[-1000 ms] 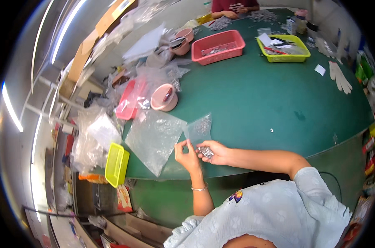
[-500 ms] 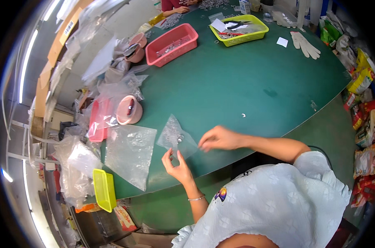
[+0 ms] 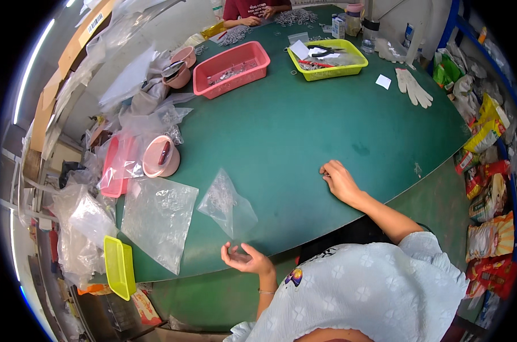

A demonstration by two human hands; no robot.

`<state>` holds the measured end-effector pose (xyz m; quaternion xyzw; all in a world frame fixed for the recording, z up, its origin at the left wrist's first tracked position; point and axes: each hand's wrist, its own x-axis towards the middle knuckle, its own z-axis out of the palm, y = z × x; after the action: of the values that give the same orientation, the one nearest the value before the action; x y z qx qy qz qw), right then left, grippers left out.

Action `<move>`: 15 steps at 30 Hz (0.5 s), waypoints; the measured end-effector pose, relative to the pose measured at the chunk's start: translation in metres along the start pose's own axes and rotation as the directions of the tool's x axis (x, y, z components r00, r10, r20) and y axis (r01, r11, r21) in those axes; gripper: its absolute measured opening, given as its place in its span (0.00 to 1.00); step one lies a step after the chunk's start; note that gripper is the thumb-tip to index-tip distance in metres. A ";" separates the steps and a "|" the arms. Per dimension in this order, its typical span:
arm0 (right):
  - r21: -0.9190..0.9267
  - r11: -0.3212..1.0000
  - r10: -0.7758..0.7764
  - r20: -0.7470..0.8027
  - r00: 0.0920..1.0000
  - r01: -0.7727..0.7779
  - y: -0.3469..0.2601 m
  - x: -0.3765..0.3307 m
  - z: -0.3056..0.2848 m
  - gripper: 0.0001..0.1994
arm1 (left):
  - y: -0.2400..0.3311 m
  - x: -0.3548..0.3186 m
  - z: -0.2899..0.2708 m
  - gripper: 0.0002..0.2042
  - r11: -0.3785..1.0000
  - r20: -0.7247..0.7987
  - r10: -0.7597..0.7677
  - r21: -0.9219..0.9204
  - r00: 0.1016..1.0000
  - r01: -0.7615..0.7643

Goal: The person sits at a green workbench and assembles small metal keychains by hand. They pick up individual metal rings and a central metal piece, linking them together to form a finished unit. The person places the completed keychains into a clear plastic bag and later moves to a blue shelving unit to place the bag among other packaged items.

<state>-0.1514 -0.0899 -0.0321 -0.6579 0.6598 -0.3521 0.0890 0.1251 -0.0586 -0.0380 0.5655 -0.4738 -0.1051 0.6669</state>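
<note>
A clear plastic bag lies on the green table with small shiny pieces inside, blurred by the film. Just off its near corner, at the table's front edge, my left hand is palm up and open, fingers loosely bent and apart, holding nothing. Farther right, my right hand rests low over the table top. Its fingers are curled together, tips down on the surface; whatever they pinch is hidden. A larger flat clear bag lies to the left of the small one.
Left stand a pink cup, a pink tray and a yellow-green tray. Toward the back are a pink bin of metal pieces, a yellow-green basket with pliers, and a white glove. Across the table sits another person.
My left hand has let go of the small bag and drawn back toward me. My right hand has moved right, onto the spot where a small metal piece lay. The whole view has shifted slightly.
</note>
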 end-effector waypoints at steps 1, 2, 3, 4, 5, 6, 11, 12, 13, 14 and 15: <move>-0.005 1.000 -0.018 0.008 1.000 0.018 0.002 0.000 -0.002 0.05 | -0.002 -0.002 0.000 0.22 1.000 0.025 -0.010 -0.020 1.000 0.011; -0.010 0.999 -0.031 0.013 0.999 0.031 0.002 0.000 -0.004 0.06 | -0.005 -0.004 0.002 0.22 1.000 0.048 -0.007 -0.022 0.999 0.008; -0.015 0.999 -0.045 0.018 0.999 0.045 0.003 0.000 -0.006 0.07 | -0.007 -0.007 0.004 0.22 1.000 0.071 -0.004 -0.023 0.997 0.006; -0.020 0.998 -0.059 0.024 0.998 0.059 0.003 0.001 -0.008 0.08 | -0.009 -0.008 0.005 0.22 1.000 0.093 -0.001 -0.024 0.996 0.004; 0.090 0.996 0.011 0.045 0.999 -0.015 0.003 0.003 -0.011 0.08 | -0.009 -0.007 0.006 0.21 1.000 0.094 0.018 0.005 0.995 -0.018; 0.198 0.976 0.077 0.074 0.994 -0.091 0.003 0.006 -0.014 0.08 | -0.009 -0.007 0.006 0.21 0.999 0.094 0.036 0.034 0.995 -0.039; 0.582 0.528 0.372 0.495 0.785 -0.618 0.025 0.033 -0.031 0.07 | -0.007 -0.008 0.008 0.20 0.999 0.094 0.025 0.024 0.995 -0.028; 0.616 0.463 0.377 0.513 0.771 -0.637 0.031 0.041 -0.033 0.07 | -0.007 -0.008 0.008 0.20 0.999 0.091 0.025 0.033 0.996 -0.028; 0.646 0.395 0.379 0.533 0.757 -0.653 0.039 0.048 -0.031 0.07 | -0.009 -0.009 0.006 0.20 0.999 0.088 0.025 0.041 0.996 -0.029; 0.672 0.325 0.378 0.552 0.743 -0.665 0.045 0.056 -0.032 0.07 | -0.009 -0.009 0.006 0.20 0.998 0.085 0.026 0.050 0.996 -0.030; 0.683 0.285 0.399 0.553 0.731 -0.672 0.051 0.066 -0.034 0.07 | -0.007 -0.008 0.008 0.20 0.998 0.077 0.033 0.058 0.996 -0.038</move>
<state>-0.2201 -0.1454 -0.0142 -0.3005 0.5584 -0.4814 0.6051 0.1178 -0.0604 -0.0490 0.5721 -0.5116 -0.1006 0.6331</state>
